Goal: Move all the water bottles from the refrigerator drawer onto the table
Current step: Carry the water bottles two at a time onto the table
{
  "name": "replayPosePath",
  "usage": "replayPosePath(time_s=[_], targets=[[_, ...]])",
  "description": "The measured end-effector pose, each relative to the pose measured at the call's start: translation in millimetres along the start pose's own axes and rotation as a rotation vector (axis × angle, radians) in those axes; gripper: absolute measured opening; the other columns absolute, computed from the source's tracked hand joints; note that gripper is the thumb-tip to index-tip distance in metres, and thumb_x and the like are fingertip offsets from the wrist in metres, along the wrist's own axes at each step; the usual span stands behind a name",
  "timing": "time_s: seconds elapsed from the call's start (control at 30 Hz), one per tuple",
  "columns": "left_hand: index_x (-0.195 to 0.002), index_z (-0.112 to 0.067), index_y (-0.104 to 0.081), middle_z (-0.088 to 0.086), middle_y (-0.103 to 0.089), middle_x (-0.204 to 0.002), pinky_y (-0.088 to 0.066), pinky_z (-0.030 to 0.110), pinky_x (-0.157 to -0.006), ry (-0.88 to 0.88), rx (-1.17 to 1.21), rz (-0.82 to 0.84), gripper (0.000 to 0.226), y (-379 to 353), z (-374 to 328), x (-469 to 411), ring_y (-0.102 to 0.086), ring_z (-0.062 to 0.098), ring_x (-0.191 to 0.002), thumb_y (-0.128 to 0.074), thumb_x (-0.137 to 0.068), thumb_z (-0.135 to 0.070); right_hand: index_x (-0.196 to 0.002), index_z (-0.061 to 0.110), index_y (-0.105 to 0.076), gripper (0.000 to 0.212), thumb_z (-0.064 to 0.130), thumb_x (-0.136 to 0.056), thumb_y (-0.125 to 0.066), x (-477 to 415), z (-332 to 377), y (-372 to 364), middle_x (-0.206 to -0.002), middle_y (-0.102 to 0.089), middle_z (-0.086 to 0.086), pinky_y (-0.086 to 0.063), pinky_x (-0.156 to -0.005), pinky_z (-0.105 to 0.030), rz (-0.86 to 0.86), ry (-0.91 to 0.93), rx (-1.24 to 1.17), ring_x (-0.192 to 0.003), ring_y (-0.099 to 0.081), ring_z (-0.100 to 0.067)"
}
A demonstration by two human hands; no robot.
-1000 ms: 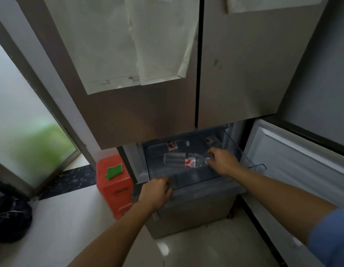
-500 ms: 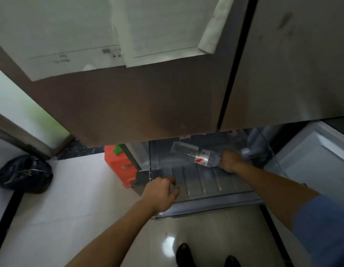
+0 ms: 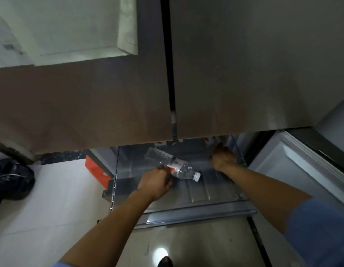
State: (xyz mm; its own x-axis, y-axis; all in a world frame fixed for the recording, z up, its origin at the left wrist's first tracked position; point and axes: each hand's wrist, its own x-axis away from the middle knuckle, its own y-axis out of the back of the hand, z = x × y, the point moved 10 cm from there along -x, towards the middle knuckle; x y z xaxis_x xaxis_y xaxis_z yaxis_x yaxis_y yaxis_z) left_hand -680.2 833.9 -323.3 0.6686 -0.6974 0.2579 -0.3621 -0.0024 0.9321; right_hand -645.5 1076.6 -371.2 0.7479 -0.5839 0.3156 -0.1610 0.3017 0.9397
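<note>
The refrigerator drawer (image 3: pixel 196 211) is pulled out below the closed upper doors. A clear water bottle (image 3: pixel 178 167) with a red and white label lies tilted over the drawer, cap pointing right, and my left hand (image 3: pixel 155 183) grips it at the label. My right hand (image 3: pixel 223 158) is deep in the drawer's back right corner, fingers curled beside a second bottle (image 3: pixel 211 142) that is mostly hidden under the door edge. Whether it holds that bottle I cannot tell. Another label (image 3: pixel 160 144) peeks out at the back.
The grey upper doors (image 3: pixel 244 74) hang over most of the drawer. An open white lower door (image 3: pixel 302 170) stands on the right. A red box (image 3: pixel 96 168) sits left of the drawer, and a black bag (image 3: pixel 11 178) lies on the floor at far left.
The bottle has passed from my right hand to my left hand. My right hand has moved to the drawer's back right corner. The view has tilted further down.
</note>
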Motion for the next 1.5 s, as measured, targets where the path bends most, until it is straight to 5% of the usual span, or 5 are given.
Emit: replayPosePath(time_s=[0.27,0.57,0.93,1.3,1.5], targets=[[-0.136,-0.022,-0.043,0.007,-0.040,-0.139,-0.043,0.037,-0.096,-0.082,-0.158,-0.092,0.050,-11,-13,-18,-0.041,0.026,-0.126,-0.056,-0.089,-0.034,-0.152,0.000,0.006,0.082,0.027,-0.096,-0.049,-1,-6,-25,-0.140,-0.049,-0.021,-0.047,-0.093,-0.041,0.053,-0.051,-0.008,-0.120,-0.055,-0.036],[-0.139,-0.014,-0.037,0.011,-0.034,-0.147,-0.018,0.042,-0.113,-0.251,-0.400,0.054,0.063,-38,-53,-58,-0.029,0.030,-0.136,-0.062,-0.082,-0.024,-0.147,0.006,-0.019,0.073,0.046,-0.094,-0.048,51,-10,8,-0.116,-0.065,-0.017,-0.048,-0.072,-0.035,-0.035,0.022,-0.205,-0.099,-0.063,-0.035],[-0.130,-0.024,-0.051,0.013,-0.039,-0.136,-0.028,0.050,-0.108,-0.430,-0.607,0.042,0.041,-45,-63,-53,-0.035,0.034,-0.128,-0.054,-0.090,-0.032,-0.153,0.019,-0.017,0.058,0.035,-0.102,-0.038,102,-37,33,-0.130,-0.057,-0.023,-0.048,-0.094,-0.042,-0.116,-0.097,-0.385,-0.113,-0.057,-0.039],[-0.135,-0.015,-0.041,0.012,-0.062,-0.116,-0.048,0.038,-0.077,-0.317,-0.319,-0.142,0.042,86,7,7,-0.061,0.034,-0.101,-0.043,-0.099,-0.035,-0.120,0.013,-0.054,0.034,0.035,-0.099,-0.038,159,-15,92,-0.105,-0.065,-0.021,-0.040,-0.067,-0.034,-0.324,-0.105,-0.265,-0.092,-0.061,-0.037],[-0.083,-0.014,-0.055,0.008,-0.066,-0.065,-0.045,0.030,-0.040,-0.289,-0.366,-0.527,0.027,153,10,79,-0.061,0.031,-0.048,-0.054,-0.087,-0.041,-0.115,0.015,-0.055,0.032,0.039,-0.099,-0.041,202,6,119,-0.101,-0.068,-0.017,-0.037,-0.065,-0.032,-0.411,0.006,-0.255,-0.087,-0.061,-0.033]])
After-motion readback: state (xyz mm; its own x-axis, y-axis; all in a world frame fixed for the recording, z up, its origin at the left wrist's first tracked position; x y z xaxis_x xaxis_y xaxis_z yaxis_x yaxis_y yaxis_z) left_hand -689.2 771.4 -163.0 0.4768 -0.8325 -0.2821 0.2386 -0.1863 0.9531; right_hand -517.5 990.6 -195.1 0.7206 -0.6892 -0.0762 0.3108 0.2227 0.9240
